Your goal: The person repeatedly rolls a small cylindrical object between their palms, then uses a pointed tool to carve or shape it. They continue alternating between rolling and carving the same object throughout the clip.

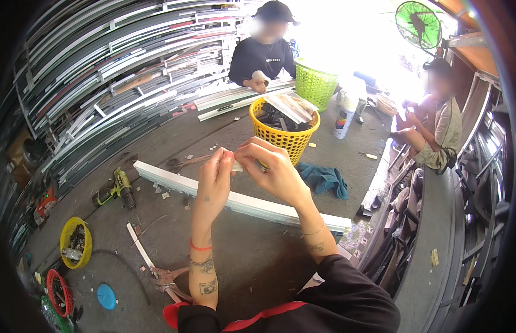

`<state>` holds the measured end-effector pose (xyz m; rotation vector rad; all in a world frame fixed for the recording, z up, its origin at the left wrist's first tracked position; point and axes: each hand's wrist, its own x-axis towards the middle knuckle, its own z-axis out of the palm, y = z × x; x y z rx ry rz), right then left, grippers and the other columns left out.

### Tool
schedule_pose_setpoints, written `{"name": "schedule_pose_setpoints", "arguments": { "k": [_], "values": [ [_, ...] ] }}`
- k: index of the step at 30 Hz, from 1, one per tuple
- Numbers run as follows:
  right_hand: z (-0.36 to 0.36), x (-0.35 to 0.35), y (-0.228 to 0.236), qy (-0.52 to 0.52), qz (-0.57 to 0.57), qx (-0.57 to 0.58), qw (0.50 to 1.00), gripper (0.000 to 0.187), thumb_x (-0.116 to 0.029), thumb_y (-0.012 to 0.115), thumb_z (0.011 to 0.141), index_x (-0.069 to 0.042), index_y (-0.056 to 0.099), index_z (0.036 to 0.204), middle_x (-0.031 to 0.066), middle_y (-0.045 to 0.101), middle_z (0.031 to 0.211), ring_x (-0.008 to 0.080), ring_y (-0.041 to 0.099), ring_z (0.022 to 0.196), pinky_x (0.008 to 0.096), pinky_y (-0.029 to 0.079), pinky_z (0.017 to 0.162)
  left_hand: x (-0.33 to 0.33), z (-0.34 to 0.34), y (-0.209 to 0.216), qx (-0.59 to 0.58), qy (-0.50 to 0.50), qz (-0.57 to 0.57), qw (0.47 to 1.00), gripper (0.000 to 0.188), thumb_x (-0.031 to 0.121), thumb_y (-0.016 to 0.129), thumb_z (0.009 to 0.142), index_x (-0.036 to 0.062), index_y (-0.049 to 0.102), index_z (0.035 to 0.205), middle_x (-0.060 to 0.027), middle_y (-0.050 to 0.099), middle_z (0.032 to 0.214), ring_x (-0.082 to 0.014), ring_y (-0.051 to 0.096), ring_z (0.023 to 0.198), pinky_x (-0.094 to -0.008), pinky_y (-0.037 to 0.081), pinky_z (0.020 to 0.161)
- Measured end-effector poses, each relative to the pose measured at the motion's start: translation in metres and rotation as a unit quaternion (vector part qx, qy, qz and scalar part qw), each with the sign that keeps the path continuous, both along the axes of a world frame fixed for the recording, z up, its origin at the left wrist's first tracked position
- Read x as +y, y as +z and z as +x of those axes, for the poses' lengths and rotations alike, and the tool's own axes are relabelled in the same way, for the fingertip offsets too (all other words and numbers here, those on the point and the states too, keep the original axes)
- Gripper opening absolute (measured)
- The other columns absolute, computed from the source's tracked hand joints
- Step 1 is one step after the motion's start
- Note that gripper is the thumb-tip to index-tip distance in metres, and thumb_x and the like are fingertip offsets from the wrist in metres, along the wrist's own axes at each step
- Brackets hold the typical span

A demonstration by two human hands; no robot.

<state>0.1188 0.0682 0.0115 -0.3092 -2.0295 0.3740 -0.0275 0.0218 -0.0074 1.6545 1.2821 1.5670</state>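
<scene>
My left hand (214, 180) and my right hand (273, 171) meet above the middle of the workbench, fingertips pinched close together. Between them shows a small pale piece (236, 166), flat and whitish; the fingers cover most of it, so its kind is unclear. Below my hands a long white profile bar (269, 210) lies slantwise across the bench (247, 261). Just beyond my right hand stands a yellow perforated basket (286, 136) with black parts and pale strips in it.
A green cordless drill (122, 189), a yellow bowl (86, 242) and a red basket (51, 288) are at left. Pliers-like tool (169, 277) lies near my left forearm. A blue cloth (324, 180), spray can (344, 119) and green basket (315, 86) are right. Two people sit beyond.
</scene>
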Motion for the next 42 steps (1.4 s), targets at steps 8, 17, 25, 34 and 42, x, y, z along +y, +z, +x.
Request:
{"name": "schedule_pose_setpoints", "arguments": {
  "k": [8, 17, 25, 34, 42],
  "values": [
    [-0.008, -0.001, -0.005, -0.036, 0.058, 0.001, 0.998, 0.008, 0.004, 0.059, 0.08, 0.002, 0.056, 0.087, 0.0126, 0.055, 0.084, 0.0323, 0.058, 0.073, 0.0387, 0.048, 0.065, 0.001, 0.004, -0.004, -0.033, 0.021, 0.021, 0.999, 0.027, 0.018, 0.036, 0.101, -0.0002, 0.045, 0.083, -0.0071, 0.039, 0.063, -0.0108, 0.035, 0.058, -0.0312, 0.035, 0.054],
    [-0.001, 0.004, 0.0, 0.047, -0.157, 0.036, 0.986, 0.011, -0.001, 0.061, 0.086, 0.003, 0.062, 0.097, 0.0054, 0.065, 0.091, 0.0108, 0.06, 0.083, 0.0258, 0.049, 0.075, -0.005, 0.009, 0.004, 0.091, 0.072, 0.137, 0.984, 0.022, 0.019, 0.039, 0.1, 0.002, 0.046, 0.088, -0.0121, 0.048, 0.066, -0.0245, 0.05, 0.057, -0.0363, 0.039, 0.057],
    [0.006, 0.001, 0.003, 0.039, -0.204, 0.017, 0.978, 0.012, -0.002, 0.059, 0.087, 0.004, 0.06, 0.097, 0.0014, 0.061, 0.09, 0.0065, 0.056, 0.082, 0.0239, 0.048, 0.078, -0.004, 0.005, 0.004, 0.15, 0.116, 0.169, 0.967, 0.022, 0.025, 0.047, 0.097, 0.0055, 0.055, 0.091, -0.0116, 0.058, 0.071, -0.0281, 0.058, 0.059, -0.0366, 0.041, 0.054],
    [0.002, -0.006, 0.004, 0.02, -0.143, 0.057, 0.988, 0.007, 0.001, 0.061, 0.083, 0.002, 0.057, 0.088, 0.002, 0.058, 0.082, 0.0083, 0.056, 0.079, 0.0244, 0.048, 0.076, -0.005, -0.001, 0.003, 0.023, 0.009, 0.154, 0.988, 0.035, 0.033, 0.046, 0.099, 0.0031, 0.059, 0.086, -0.0023, 0.056, 0.065, -0.0089, 0.045, 0.052, -0.0272, 0.034, 0.049],
    [-0.001, -0.013, 0.006, -0.034, 0.073, 0.043, 0.996, 0.009, 0.002, 0.061, 0.082, 0.001, 0.059, 0.09, 0.0095, 0.057, 0.084, 0.0224, 0.06, 0.076, 0.0312, 0.048, 0.068, -0.006, 0.0, 0.005, 0.023, -0.003, 0.115, 0.993, 0.034, 0.03, 0.045, 0.1, 0.0016, 0.055, 0.084, -0.0019, 0.052, 0.061, -0.0042, 0.041, 0.054, -0.0233, 0.031, 0.048]
  ]
}}
